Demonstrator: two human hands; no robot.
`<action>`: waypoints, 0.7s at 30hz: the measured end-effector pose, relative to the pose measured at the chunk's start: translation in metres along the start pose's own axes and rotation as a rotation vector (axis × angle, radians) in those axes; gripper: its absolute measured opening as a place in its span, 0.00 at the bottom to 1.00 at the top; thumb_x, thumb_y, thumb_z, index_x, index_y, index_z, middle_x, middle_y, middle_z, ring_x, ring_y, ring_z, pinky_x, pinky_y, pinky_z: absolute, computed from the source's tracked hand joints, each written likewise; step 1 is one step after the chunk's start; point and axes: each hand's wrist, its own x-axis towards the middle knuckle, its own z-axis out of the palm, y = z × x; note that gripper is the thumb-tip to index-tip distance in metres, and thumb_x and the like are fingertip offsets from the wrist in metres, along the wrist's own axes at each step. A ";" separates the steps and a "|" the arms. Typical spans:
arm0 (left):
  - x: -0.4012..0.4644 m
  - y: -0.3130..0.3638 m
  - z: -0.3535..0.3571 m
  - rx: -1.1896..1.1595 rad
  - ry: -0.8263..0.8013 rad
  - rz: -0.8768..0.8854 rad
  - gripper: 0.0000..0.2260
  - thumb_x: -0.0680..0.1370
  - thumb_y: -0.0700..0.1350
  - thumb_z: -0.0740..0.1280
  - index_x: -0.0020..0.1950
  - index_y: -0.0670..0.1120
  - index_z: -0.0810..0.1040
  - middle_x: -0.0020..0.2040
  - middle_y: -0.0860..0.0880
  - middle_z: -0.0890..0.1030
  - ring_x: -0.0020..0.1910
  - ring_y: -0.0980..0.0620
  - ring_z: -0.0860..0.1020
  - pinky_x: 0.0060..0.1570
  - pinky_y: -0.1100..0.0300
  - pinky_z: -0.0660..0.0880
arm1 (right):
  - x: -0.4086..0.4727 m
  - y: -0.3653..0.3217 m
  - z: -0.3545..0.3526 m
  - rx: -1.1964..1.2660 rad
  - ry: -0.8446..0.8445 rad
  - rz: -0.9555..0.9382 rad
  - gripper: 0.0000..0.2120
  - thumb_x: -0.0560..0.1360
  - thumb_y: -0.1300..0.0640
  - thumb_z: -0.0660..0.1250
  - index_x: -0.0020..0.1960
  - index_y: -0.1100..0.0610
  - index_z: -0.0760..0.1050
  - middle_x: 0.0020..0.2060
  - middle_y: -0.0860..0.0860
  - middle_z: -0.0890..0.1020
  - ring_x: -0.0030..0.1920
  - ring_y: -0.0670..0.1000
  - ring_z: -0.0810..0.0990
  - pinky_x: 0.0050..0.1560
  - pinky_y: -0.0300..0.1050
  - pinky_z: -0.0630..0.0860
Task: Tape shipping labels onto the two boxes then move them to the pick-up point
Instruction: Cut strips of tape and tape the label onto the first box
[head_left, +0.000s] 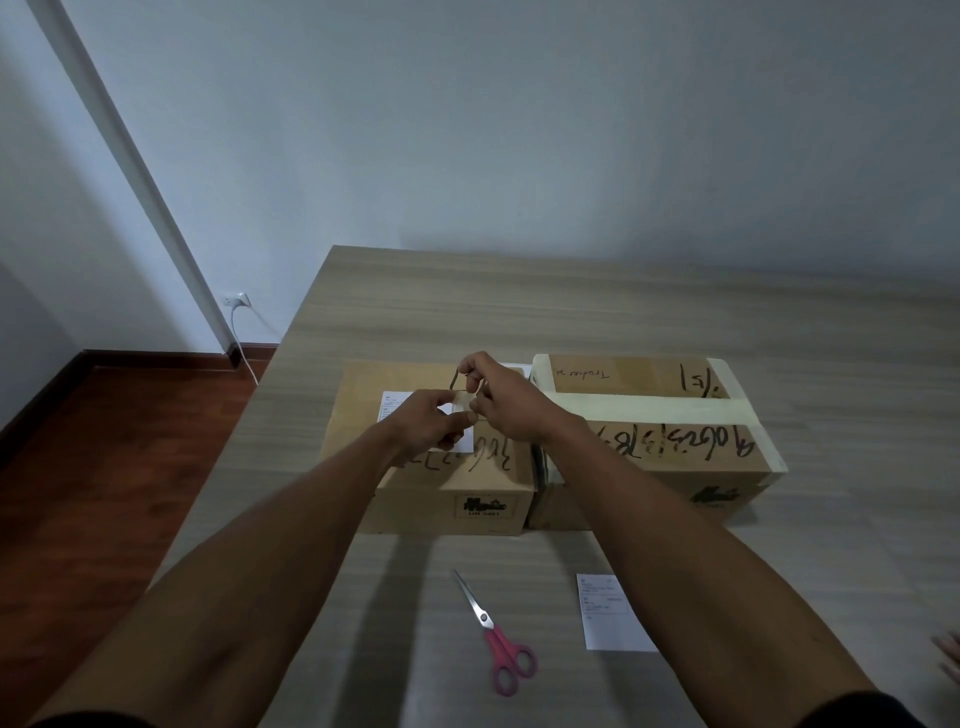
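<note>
Two cardboard boxes stand side by side on the wooden table. On top of the left box lies a white shipping label, partly hidden by my hands. My right hand grips a roll of clear tape above that box. My left hand pinches the free end of the tape just over the label. The right box carries pale tape bands and black handwriting. A second label lies on the table in front.
Red-handled scissors lie on the table near the front, left of the loose label. Another person's fingertips show at the right edge. A wall stands behind the table; a wood floor and a plugged socket are at the left.
</note>
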 end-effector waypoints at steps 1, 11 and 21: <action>0.000 0.001 0.000 0.003 0.002 0.002 0.12 0.80 0.43 0.72 0.63 0.45 0.81 0.34 0.46 0.78 0.36 0.50 0.74 0.40 0.57 0.76 | 0.000 0.000 -0.001 0.002 0.002 -0.005 0.20 0.81 0.68 0.61 0.68 0.52 0.67 0.52 0.50 0.75 0.41 0.47 0.73 0.44 0.48 0.75; 0.000 0.013 -0.003 0.044 -0.019 0.065 0.07 0.81 0.41 0.71 0.58 0.49 0.80 0.36 0.44 0.76 0.37 0.49 0.72 0.40 0.56 0.74 | 0.002 0.004 -0.009 0.097 0.069 0.039 0.15 0.79 0.65 0.68 0.63 0.54 0.74 0.51 0.53 0.77 0.44 0.48 0.76 0.45 0.42 0.75; 0.001 0.013 -0.009 0.129 -0.013 0.023 0.24 0.80 0.43 0.73 0.75 0.44 0.72 0.43 0.42 0.81 0.41 0.49 0.78 0.41 0.61 0.79 | 0.005 0.009 -0.012 0.237 0.138 0.083 0.02 0.78 0.65 0.72 0.49 0.63 0.83 0.40 0.58 0.86 0.39 0.52 0.87 0.49 0.52 0.86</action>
